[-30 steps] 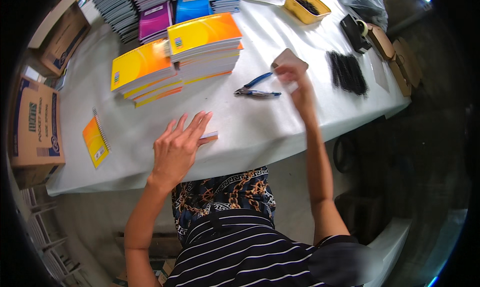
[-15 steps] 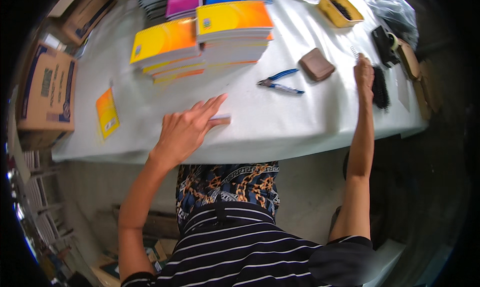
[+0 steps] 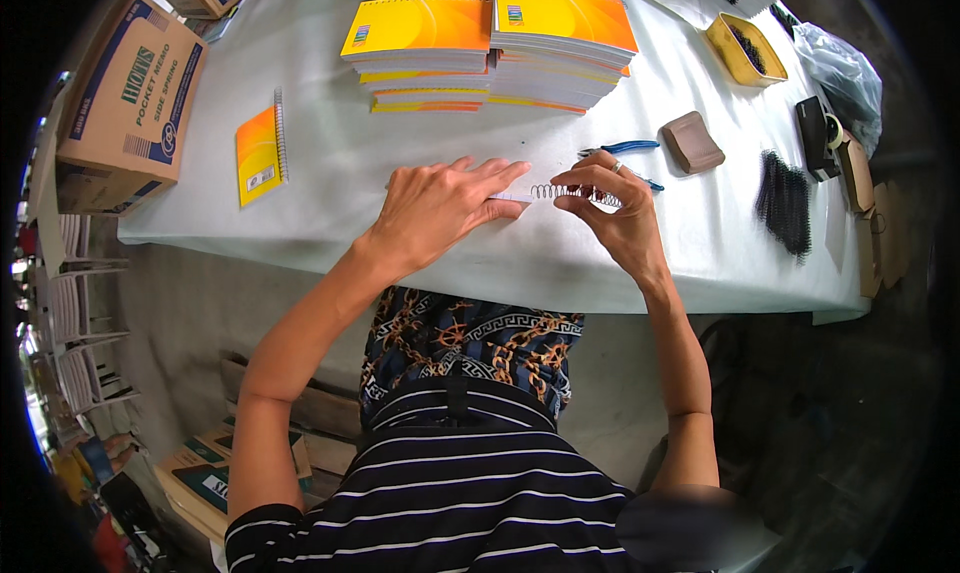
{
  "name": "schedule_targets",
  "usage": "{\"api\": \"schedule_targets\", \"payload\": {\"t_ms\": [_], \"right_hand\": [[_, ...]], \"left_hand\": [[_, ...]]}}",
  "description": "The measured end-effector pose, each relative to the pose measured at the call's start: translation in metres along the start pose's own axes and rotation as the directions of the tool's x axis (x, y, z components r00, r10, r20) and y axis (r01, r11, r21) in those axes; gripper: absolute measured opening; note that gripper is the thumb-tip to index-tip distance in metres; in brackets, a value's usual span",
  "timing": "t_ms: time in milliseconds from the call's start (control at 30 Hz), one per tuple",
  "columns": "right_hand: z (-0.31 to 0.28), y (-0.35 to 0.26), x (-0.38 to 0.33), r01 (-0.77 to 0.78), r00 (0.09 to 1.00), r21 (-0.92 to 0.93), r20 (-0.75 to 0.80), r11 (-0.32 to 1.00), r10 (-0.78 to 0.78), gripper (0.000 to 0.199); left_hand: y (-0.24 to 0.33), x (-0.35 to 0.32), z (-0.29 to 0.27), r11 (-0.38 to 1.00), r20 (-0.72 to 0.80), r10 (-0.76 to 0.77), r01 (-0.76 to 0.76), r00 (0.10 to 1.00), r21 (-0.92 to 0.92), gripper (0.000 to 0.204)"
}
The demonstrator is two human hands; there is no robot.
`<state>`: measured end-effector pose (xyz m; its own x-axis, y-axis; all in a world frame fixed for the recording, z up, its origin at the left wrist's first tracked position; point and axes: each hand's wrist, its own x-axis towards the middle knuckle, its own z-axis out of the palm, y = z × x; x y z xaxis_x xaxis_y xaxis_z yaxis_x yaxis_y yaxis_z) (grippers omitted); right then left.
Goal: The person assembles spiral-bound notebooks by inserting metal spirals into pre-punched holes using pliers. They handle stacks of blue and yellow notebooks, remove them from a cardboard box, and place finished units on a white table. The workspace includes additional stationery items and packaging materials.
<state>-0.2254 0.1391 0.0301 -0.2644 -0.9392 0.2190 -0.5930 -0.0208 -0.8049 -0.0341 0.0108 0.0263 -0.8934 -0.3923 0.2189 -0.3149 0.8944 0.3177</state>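
Observation:
Near the middle of the table my left hand (image 3: 435,216) grips a small notebook (image 3: 512,198), most of it hidden beneath the palm; only its pale edge shows past the fingers. Close on its right, my right hand (image 3: 622,213) pinches a dark spiral binding coil (image 3: 546,190). The coil's free end points at the notebook's edge; whether they touch I cannot tell. Blue-handled cutting pliers (image 3: 638,146) lie just behind the right hand, partly covered by it. Farther right is a pile of black coils (image 3: 783,205).
Stacks of yellow-orange notebooks (image 3: 415,28) stand at the back. A spiral-bound notebook (image 3: 258,158) lies at left beside a cardboard box (image 3: 130,103). Toward the right are a brown block (image 3: 692,143), a yellow tub (image 3: 740,53), a tape dispenser (image 3: 817,138) and a plastic bag (image 3: 840,78).
My right hand has come left from the coil pile to the notebook, bringing a coil. My left hand still holds the notebook. The whole view has shifted with my head.

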Motion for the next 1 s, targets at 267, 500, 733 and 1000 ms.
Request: {"api": "schedule_targets", "payload": {"t_ms": [267, 500, 733, 1000], "right_hand": [[0.007, 0.005, -0.001, 0.093, 0.996, 0.052, 0.002, 0.994, -0.093, 0.025], [0.000, -0.018, -0.004, -0.003, 0.978, -0.261, 0.201, 0.965, 0.057, 0.022], [0.000, -0.010, -0.002, 0.276, 0.944, -0.429, 0.287, 0.860, -0.160, 0.019], [-0.019, -0.022, 0.020, 0.115, 0.799, -0.092, 0.600, 0.989, -0.037, 0.022]], "left_hand": [[-0.003, 0.001, 0.002, 1.000, -0.031, 0.005, -0.005, 0.999, 0.010, 0.051], [-0.002, -0.002, 0.006, 0.996, -0.112, 0.036, -0.027, 0.993, 0.082, 0.054], [0.009, 0.007, 0.013, 0.982, -0.115, 0.137, -0.120, 0.984, 0.147, 0.063], [-0.004, -0.003, 0.018, 0.981, 0.130, 0.176, -0.185, 0.976, 0.055, 0.049]]}}
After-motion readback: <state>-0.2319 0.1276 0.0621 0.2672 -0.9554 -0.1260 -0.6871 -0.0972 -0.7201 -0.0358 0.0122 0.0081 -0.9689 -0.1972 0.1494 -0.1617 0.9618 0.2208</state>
